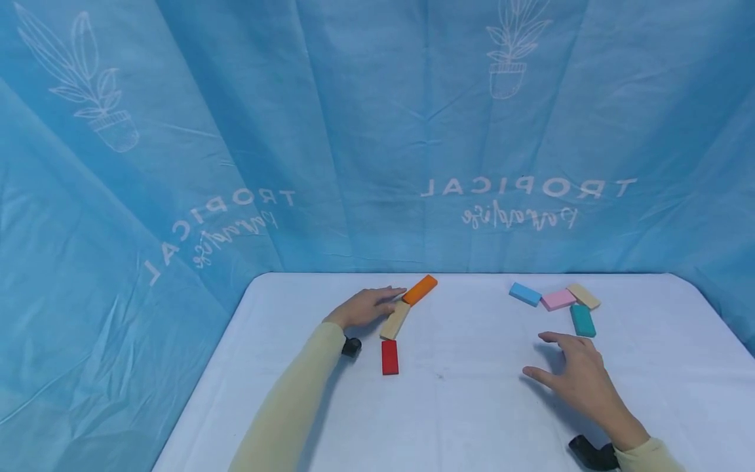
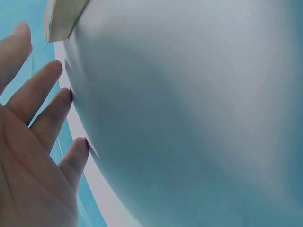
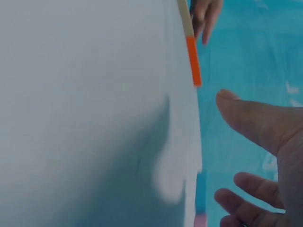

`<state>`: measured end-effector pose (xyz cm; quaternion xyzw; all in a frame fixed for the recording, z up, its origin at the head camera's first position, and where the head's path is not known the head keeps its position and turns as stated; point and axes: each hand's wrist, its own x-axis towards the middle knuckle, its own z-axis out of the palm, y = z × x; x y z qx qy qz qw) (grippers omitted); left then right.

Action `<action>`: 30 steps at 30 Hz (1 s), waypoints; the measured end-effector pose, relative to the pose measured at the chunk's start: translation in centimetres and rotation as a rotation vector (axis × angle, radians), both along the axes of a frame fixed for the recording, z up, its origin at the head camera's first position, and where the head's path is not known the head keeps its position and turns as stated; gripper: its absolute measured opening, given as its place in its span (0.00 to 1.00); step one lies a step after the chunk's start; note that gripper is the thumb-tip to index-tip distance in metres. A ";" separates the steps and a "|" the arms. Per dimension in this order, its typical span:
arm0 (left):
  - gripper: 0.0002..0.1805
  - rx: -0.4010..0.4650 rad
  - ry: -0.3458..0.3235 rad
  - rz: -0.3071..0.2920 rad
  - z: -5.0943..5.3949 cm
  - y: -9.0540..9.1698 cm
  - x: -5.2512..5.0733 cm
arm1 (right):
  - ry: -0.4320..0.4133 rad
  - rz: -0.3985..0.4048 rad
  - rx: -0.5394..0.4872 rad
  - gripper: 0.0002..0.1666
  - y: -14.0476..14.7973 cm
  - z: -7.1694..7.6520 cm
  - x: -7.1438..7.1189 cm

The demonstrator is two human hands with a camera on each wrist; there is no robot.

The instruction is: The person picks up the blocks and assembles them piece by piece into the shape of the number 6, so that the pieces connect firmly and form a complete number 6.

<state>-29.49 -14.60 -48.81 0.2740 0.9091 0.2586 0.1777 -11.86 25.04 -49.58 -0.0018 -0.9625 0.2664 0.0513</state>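
Observation:
At the left of the head view my left hand (image 1: 366,307) reaches over the table, its thumb beside a plain wooden block (image 1: 395,320) and its fingertips near an orange block (image 1: 421,290). Whether it touches either one cannot be told. These two blocks meet end to end, with a red block (image 1: 390,357) just in front. The left wrist view has the fingers (image 2: 35,94) spread, a block (image 2: 65,20) beyond them. My right hand (image 1: 580,377) is above the table with thumb and fingers apart, holding nothing. A green block (image 1: 582,320) lies just beyond it.
Behind the green block lie a pink block (image 1: 558,299), another plain wooden block (image 1: 584,295) and a blue block (image 1: 525,294). The white table (image 1: 466,419) ends at a blue printed curtain (image 1: 366,131) at the back and sides. Each wrist carries a black device (image 1: 351,347).

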 end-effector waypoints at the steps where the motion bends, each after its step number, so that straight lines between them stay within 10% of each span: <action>1: 0.27 0.004 0.004 0.003 0.0 -0.5 0.3 | -0.010 -0.007 0.000 0.49 0.6 -0.1 0.0; 15: 0.30 -0.019 0.023 0.017 0.6 -2.2 4.9 | -0.073 -0.051 0.070 0.57 5.4 -0.9 0.7; 30: 0.32 -0.140 0.141 0.028 0.7 -1.4 7.7 | -0.173 0.069 0.131 0.57 8.3 -0.7 0.1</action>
